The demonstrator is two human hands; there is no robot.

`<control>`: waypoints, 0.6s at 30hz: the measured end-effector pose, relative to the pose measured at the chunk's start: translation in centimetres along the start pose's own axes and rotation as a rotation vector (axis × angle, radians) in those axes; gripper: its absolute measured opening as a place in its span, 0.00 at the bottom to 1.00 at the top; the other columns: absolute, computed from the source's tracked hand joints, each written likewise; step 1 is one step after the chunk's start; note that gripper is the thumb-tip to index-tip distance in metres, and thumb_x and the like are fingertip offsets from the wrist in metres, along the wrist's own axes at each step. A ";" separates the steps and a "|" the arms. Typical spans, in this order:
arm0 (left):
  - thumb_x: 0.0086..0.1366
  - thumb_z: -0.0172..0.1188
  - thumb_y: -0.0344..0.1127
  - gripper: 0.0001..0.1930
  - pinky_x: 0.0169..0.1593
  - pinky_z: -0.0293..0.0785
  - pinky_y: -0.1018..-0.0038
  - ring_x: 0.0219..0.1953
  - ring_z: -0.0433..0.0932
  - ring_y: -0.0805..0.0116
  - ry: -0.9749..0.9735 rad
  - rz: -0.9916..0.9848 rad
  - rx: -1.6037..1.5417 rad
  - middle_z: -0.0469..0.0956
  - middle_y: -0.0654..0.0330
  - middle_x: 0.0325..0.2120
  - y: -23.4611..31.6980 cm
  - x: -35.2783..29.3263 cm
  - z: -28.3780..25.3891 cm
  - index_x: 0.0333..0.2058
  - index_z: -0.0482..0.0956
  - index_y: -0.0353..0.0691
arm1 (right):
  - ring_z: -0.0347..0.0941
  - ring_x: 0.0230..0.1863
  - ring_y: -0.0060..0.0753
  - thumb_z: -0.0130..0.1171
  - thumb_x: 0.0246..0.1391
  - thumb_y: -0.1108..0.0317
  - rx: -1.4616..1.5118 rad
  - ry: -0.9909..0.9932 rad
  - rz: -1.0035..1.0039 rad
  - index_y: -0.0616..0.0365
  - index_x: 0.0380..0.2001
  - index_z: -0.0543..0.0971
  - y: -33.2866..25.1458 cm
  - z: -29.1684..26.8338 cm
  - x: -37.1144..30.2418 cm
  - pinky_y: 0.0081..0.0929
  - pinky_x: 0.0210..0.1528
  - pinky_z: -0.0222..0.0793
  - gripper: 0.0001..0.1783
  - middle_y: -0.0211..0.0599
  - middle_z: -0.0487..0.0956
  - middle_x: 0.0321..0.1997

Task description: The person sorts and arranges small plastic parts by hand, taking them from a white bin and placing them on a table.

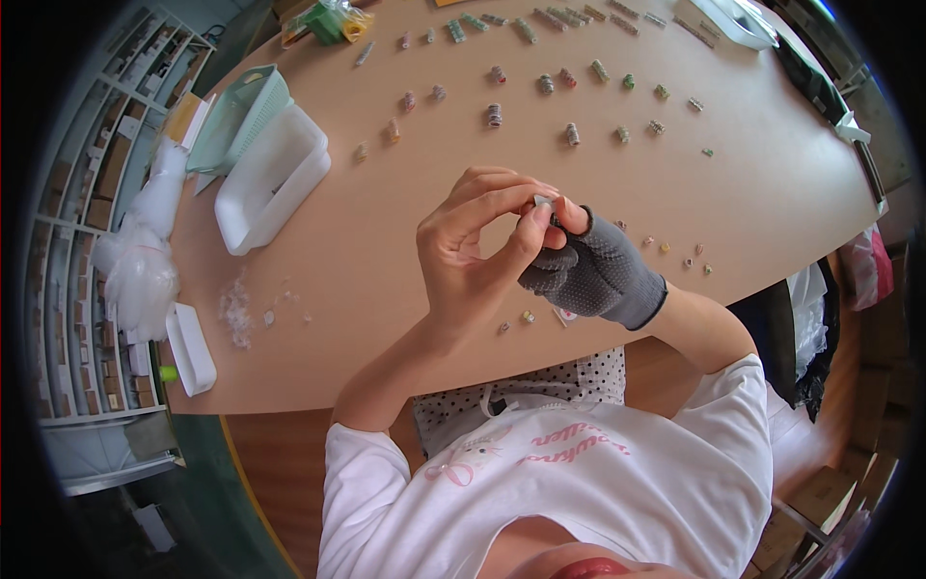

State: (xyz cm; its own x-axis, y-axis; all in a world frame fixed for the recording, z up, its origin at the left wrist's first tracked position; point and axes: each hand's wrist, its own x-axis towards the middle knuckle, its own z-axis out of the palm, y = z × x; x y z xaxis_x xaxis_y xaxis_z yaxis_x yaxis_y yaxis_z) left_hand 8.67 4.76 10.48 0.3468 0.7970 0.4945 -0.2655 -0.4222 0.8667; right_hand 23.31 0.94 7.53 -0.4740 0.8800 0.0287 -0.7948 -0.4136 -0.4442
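Observation:
Above the near middle of the table my two hands meet. My bare left hand is closed in a pinch, its thumb and fingertips on a small whitish piece too small to tell its kind. My right hand wears a grey dotted glove with bare fingertips. Its fingers are curled in and touch the left fingertips; what they hold, if anything, is hidden. Just below the hands lie a small yellowish roll and a flat white piece with a red mark, partly behind the glove.
Short stacks of small coloured rolls stand in loose rows across the table. To the left are a white bin, a green basket, a narrow white tray and clear scraps. Another white tray sits far right.

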 end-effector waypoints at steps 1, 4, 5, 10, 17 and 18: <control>0.58 0.60 0.18 0.08 0.44 0.77 0.74 0.39 0.78 0.70 0.020 0.006 0.032 0.82 0.56 0.35 0.1 -0.1 0.1 0.36 0.84 0.30 | 0.60 0.28 0.13 0.53 0.66 0.52 -0.001 -0.024 -0.009 0.48 0.30 0.72 0.2 -0.1 0.0 0.18 0.33 0.59 0.14 0.17 0.67 0.28; 0.58 0.60 0.19 0.07 0.44 0.76 0.73 0.40 0.78 0.69 0.027 0.048 0.131 0.83 0.58 0.33 0.2 -0.4 -0.1 0.34 0.84 0.31 | 0.59 0.25 0.13 0.52 0.67 0.53 0.048 -0.048 -0.017 0.48 0.28 0.72 0.9 0.1 0.0 0.17 0.31 0.58 0.15 0.16 0.67 0.25; 0.58 0.60 0.19 0.07 0.44 0.76 0.73 0.40 0.78 0.69 0.023 0.044 0.135 0.83 0.58 0.33 0.3 -0.4 -0.1 0.34 0.84 0.31 | 0.59 0.24 0.13 0.51 0.67 0.53 0.091 -0.047 -0.012 0.48 0.28 0.72 1.1 0.2 -0.1 0.17 0.30 0.57 0.16 0.16 0.67 0.24; 0.55 0.61 0.18 0.07 0.43 0.75 0.73 0.37 0.79 0.67 0.039 0.158 0.249 0.83 0.58 0.31 0.2 -0.7 -0.4 0.32 0.84 0.31 | 0.60 0.23 0.14 0.51 0.67 0.53 0.133 0.008 -0.013 0.49 0.27 0.72 2.0 0.4 -0.4 0.17 0.28 0.57 0.17 0.17 0.68 0.23; 0.50 0.62 0.19 0.10 0.42 0.77 0.71 0.35 0.80 0.64 -0.002 0.313 0.498 0.82 0.58 0.31 0.9 -0.9 -1.2 0.33 0.83 0.33 | 0.58 0.23 0.12 0.49 0.68 0.58 -0.129 0.247 -0.157 0.56 0.30 0.77 2.6 2.6 -1.0 0.15 0.25 0.54 0.16 0.20 0.71 0.24; 0.50 0.62 0.19 0.10 0.42 0.77 0.71 0.35 0.80 0.64 -0.012 0.347 0.560 0.82 0.58 0.31 1.1 -1.0 -1.2 0.33 0.83 0.33 | 0.58 0.23 0.12 0.49 0.68 0.58 -0.124 0.248 -0.158 0.56 0.30 0.77 2.7 2.7 -1.1 0.15 0.25 0.54 0.16 0.20 0.71 0.24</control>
State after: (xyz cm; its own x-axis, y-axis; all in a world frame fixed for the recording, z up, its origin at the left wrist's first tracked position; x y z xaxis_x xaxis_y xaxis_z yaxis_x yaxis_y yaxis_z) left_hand 6.95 4.05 10.87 0.3360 0.5705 0.7494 0.1434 -0.8174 0.5579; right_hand 20.66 -1.83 8.67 -0.2294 0.9675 -0.1068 -0.7919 -0.2493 -0.5574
